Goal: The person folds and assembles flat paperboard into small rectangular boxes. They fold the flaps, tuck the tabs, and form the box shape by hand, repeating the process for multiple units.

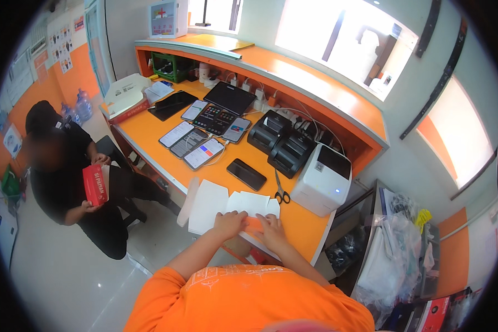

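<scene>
My left hand (pixel 231 224) is at the near edge of the orange desk, its fingers curled on the lower edge of a creased white paper (pixel 250 203). Close to its right, my right hand (pixel 272 232) pinches the same paper's near edge. An orange patch shows between the two hands; I cannot tell whether it is a separate piece or the desk top. Another white sheet (pixel 207 206) lies flat beside my left hand. Just beyond the paper are black-handled scissors (pixel 281 191) and a dark smartphone (pixel 247 175).
A white label printer (pixel 323 180) and two black machines (pixel 285 144) stand at the right. Several phones and tablets (pixel 224 98) with charging cables cover the desk's middle. A seated person (pixel 66 160) holds a red box (pixel 96 185) at left. Plastic bags (pixel 384 254) fill a rack at right.
</scene>
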Demonstrator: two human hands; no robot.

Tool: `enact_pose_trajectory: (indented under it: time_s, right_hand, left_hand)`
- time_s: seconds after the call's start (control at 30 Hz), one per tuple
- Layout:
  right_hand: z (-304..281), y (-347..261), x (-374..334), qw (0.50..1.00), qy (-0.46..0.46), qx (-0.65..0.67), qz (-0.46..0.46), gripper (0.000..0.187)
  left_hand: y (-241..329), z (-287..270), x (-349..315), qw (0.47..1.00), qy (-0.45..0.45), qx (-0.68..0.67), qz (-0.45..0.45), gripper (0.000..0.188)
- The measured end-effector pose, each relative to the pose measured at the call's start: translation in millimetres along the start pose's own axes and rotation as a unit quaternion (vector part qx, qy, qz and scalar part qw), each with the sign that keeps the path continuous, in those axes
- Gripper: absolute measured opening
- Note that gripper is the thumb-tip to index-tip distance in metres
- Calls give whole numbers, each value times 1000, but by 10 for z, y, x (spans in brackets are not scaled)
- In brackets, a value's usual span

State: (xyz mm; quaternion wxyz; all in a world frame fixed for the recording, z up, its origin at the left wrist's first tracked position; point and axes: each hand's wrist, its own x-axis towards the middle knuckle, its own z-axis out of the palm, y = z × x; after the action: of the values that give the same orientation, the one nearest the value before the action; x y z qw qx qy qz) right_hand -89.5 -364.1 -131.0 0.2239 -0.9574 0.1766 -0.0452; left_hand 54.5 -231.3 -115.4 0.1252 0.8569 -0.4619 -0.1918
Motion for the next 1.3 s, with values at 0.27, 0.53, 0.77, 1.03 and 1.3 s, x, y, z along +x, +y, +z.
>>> enact_pose_trajectory:
  time_s: [0.27,0.53,0.77,1.03,1.3]
  right_hand:
    - [-264,449,-485,994,-10,-23,-109,67]
    - [-439,533,-347,959,2,-119,-258,48]
    - [-378,377,-401,943,110,-159,-271,29]
    - [-212,420,-264,982,7,191,-6,19]
    - [-292,405,-18,965,-113,188,146,45]
  left_hand:
    - [1,46,-4,991,107,74,34,32]
    - [-261,9,148,957,-88,-276,8,23]
    - [-236,-30,151,963,-92,-252,38,27]
    - [-119,-140,52,976,-99,-190,25,27]
    - [-155,-128,64,969,-137,-201,46,26]
